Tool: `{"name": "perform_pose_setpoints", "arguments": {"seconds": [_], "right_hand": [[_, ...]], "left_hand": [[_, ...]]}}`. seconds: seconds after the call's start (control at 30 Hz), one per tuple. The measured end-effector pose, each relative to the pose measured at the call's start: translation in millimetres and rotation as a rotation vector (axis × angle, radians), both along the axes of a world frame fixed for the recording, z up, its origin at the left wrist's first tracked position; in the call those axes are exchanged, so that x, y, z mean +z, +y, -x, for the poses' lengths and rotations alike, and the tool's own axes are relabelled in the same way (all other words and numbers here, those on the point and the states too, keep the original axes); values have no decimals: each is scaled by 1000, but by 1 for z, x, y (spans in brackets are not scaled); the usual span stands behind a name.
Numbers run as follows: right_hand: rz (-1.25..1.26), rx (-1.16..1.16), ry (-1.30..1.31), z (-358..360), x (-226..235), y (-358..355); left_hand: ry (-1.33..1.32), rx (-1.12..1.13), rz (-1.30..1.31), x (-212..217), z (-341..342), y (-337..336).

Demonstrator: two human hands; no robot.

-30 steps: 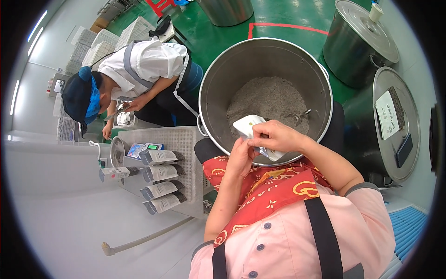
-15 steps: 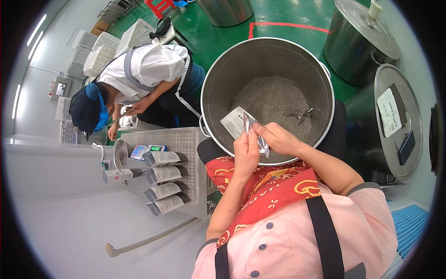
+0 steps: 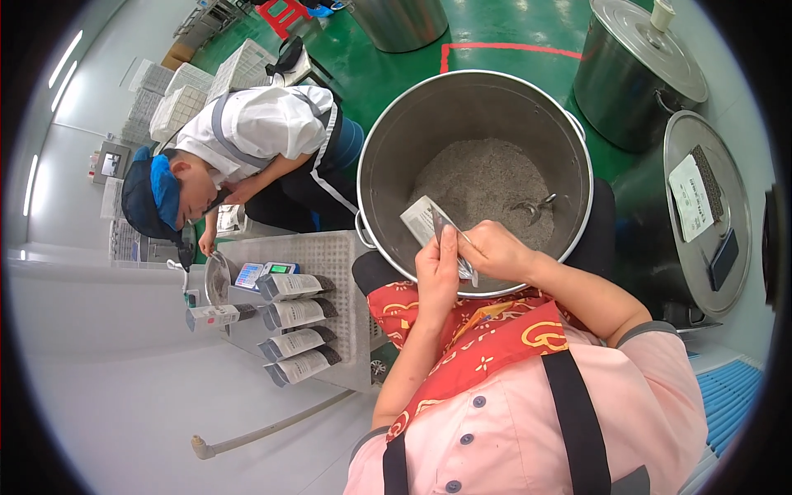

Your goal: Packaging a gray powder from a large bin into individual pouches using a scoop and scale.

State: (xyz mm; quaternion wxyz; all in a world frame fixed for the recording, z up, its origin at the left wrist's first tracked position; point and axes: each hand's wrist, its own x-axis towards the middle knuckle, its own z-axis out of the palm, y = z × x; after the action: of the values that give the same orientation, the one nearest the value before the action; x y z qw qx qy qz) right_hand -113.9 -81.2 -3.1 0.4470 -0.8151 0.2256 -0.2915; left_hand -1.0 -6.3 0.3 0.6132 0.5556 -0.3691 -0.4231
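Over the near rim of a large steel pot, I hold a pouch with a white printed panel and silvery foil at its top edge. My left hand is closed on the near side of that edge. Fingers bent, my right hand grips the edge a little further right. Grey, coarse powder covers the pot's bottom. A shiny curved metal tool, perhaps a scoop, lies partly sunk in the powder.
Several filled pouches stand in a row on a pale crate, beside a scale and a round metal bowl. A co-worker bends there. Lidded steel drums stand right; a phone rests on one lid.
The pouch has shifted slightly right and its foil edges look closer together. The co-worker's head has tilted up, and one of their hands has come nearer the face.
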Motion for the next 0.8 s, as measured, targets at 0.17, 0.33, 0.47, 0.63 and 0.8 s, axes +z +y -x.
{"name": "perform_pose_setpoints", "arguments": {"seconds": [0.17, 0.33, 0.47, 0.63, 0.8], "right_hand": [[-118, 31, -68, 4, 3, 3], [-704, -122, -320, -1, 4, 21], [-677, -135, -261, -2, 2, 6], [296, -169, 169, 1, 11, -8], [369, -162, 486, 2, -3, -18]], "left_hand": [[45, -38, -69, 3, -1, 0], [423, 71, 85, 15, 11, -2], [339, 27, 42, 7, -1, -7], [-137, -109, -260, 18, -13, -10], [-563, 111, -100, -4, -21, -17]]}}
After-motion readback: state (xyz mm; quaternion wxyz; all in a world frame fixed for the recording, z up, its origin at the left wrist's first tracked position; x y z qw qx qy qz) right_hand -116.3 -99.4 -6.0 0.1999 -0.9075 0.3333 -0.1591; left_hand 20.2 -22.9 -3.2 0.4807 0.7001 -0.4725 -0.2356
